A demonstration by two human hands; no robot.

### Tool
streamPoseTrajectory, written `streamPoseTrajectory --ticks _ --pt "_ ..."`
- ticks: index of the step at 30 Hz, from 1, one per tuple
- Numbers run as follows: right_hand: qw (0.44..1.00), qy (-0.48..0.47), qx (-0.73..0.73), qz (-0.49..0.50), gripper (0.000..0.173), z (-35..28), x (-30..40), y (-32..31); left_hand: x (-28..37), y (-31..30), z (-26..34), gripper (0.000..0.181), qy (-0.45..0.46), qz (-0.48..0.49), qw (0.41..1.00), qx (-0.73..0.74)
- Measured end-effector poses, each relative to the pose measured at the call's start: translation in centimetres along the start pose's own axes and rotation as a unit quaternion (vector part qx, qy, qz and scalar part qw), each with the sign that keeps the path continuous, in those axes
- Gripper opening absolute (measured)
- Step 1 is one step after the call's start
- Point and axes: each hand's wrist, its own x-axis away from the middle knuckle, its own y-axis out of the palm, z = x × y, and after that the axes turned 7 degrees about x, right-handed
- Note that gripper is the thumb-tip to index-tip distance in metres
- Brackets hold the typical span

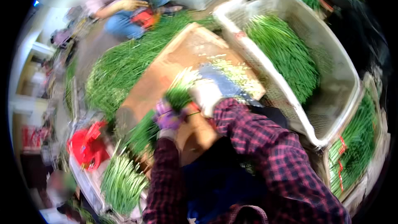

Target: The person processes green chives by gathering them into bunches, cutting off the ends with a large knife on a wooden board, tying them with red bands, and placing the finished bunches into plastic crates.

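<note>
My left hand (169, 115), in a purple patterned glove, grips a bundle of green chives (178, 96) over a wooden board (168, 65). The bundle's pale stem ends point away from me, and its green leaves hang below the hand. Against the bundle's right side is my right hand (206, 95) in a white glove; blur hides its fingers and whether it holds anything. A bit of red (195, 106) shows beside it. Just beyond the right hand lies a flat blue-grey piece (219, 79), too blurred to identify. Pale cut stem pieces (233, 70) are strewn around it.
To the right stands a white plastic crate (276, 74) holding chives (286, 56). Loose chives (124, 68) are heaped left of the board. Tied chives (357, 149) lie lower right; more stems (122, 180) and a red plastic item (88, 146) lie lower left. Another person (124, 9) sits beyond.
</note>
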Motion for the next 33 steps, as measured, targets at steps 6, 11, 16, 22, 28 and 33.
streamPoseTrajectory --ticks 6,11,16,22,28,33 --pt "0.993 0.087 -0.071 -0.023 0.015 0.6 -2.3 -0.4 0.0 1.4 -2.0 0.1 -0.048 0.059 0.996 -0.05" --pt "0.848 0.313 -0.396 0.163 0.022 3.5 -3.6 -3.7 -1.3 2.1 -2.9 0.103 -0.018 0.089 0.995 -0.043" --pt "0.897 -0.015 -0.166 0.408 0.017 0.7 4.8 -9.3 -0.9 -0.1 -0.9 0.102 -0.063 0.042 0.995 -0.063" --pt "0.894 -0.054 -0.443 -0.039 0.027 2.6 25.7 -17.4 1.1 -2.8 3.1 0.107 -0.017 -0.003 0.998 0.053" --pt "0.896 0.191 -0.401 0.034 0.027 10.3 22.3 -25.0 3.4 -3.9 7.2 0.09 0.15 0.207 0.966 0.035" --pt "0.912 0.255 -0.308 0.09 0.033 24.2 14.5 -21.2 4.4 -2.1 11.2 0.077 0.179 0.217 0.958 0.057"
